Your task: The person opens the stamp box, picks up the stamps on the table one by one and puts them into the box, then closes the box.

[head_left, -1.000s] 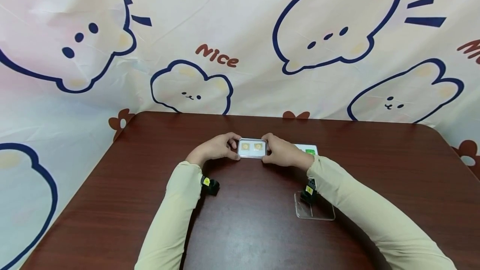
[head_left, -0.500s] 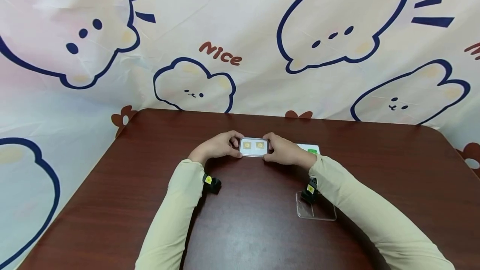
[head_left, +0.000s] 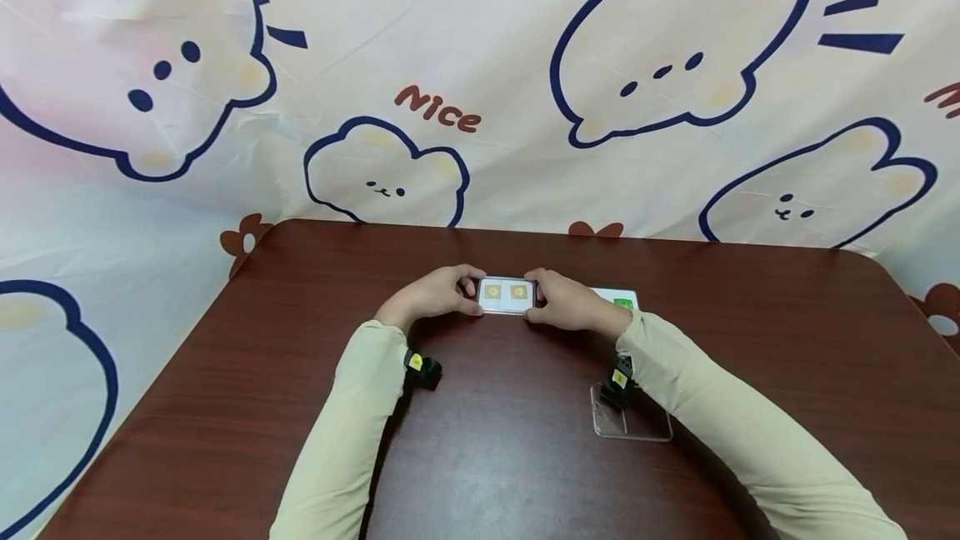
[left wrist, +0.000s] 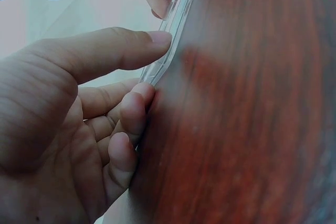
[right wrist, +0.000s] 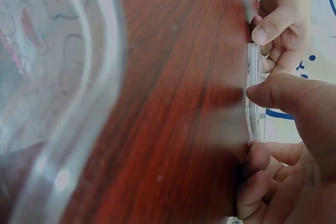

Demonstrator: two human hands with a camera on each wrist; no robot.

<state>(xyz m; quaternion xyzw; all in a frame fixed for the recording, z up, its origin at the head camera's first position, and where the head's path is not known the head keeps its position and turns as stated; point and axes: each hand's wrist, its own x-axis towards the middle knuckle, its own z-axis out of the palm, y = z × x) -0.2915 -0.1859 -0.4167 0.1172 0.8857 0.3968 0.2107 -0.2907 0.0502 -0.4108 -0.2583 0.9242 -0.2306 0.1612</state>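
Note:
A small clear flat case (head_left: pixel 506 295) with two gold-coloured squares on a white insert lies level at the middle of the table's far half. My left hand (head_left: pixel 435 297) grips its left end, thumb on the near edge and fingers bent around the corner. At the opposite end my right hand (head_left: pixel 564 300) pinches it between thumb and fingers. Seen edge-on in the left wrist view, the case (left wrist: pixel 173 35) shows layered clear sides under the thumb. In the right wrist view the case (right wrist: pixel 254 72) sits at or very near the tabletop; I cannot tell whether it touches.
Partly behind my right wrist lies a white card or box with a green patch (head_left: pixel 624 302). A clear plastic lid or tray (head_left: pixel 606 422) rests on the brown table (head_left: pixel 480 448) under the right forearm, partly covered. A printed cloth (head_left: pixel 510 182) hangs behind the far edge.

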